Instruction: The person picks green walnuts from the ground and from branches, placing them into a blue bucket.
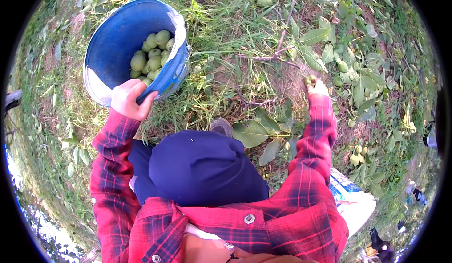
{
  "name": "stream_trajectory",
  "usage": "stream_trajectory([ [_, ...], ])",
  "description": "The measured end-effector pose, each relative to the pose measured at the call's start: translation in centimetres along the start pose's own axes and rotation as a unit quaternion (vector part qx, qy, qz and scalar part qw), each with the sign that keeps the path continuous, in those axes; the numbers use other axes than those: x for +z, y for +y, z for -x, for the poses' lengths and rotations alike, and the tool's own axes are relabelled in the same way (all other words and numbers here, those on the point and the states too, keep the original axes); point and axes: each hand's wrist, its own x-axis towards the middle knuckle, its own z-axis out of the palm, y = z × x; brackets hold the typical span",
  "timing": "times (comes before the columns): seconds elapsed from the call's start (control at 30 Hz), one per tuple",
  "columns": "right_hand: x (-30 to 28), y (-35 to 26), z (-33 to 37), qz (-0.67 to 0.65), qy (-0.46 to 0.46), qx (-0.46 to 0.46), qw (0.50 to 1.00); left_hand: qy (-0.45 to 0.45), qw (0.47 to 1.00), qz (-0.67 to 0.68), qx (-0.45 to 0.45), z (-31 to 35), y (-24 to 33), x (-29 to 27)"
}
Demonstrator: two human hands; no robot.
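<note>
My left hand [131, 99] grips the near rim of a blue bucket [110, 34], thumb outside and fingers over the edge. The bucket leans toward me on the grass, and several green walnuts [154, 64] in their husks lie in it. Out to the right, low over the ground, my right hand [318, 88] has its fingers closed on a green walnut [310, 79]. More green walnuts, one [343, 66] beside leaves and another [337, 81] just right of my hand, rest on the ground.
A bare forked branch [278, 55] lies ahead. Broad walnut leaves [252, 133] spread near my shoe [221, 127]. Some walnuts [360, 151] sit right of my arm. Behind my right elbow is a white and blue sack [353, 199]. A green walnut [264, 1] lies at the far side.
</note>
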Motion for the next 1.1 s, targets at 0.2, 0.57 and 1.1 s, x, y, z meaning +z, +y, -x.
stream_trajectory([
  [0.2, 5.6, 6.9, -7.1, -0.009, 0.149, -0.017, 0.989, 0.009, 0.999, -0.032, 0.016, -1.0, 0.4, 0.7],
  [0.57, 1.3, 1.2, 3.1, -0.733, 0.008, 0.051, 0.678, 0.138, 0.98, 0.143, 0.021, -2.1, 4.1, 0.2],
  [1.1, -3.5, -12.7, -12.5, 0.189, 0.086, -0.451, 0.868, 0.213, 0.889, 0.255, -0.315, -3.3, -3.3, -2.2],
])
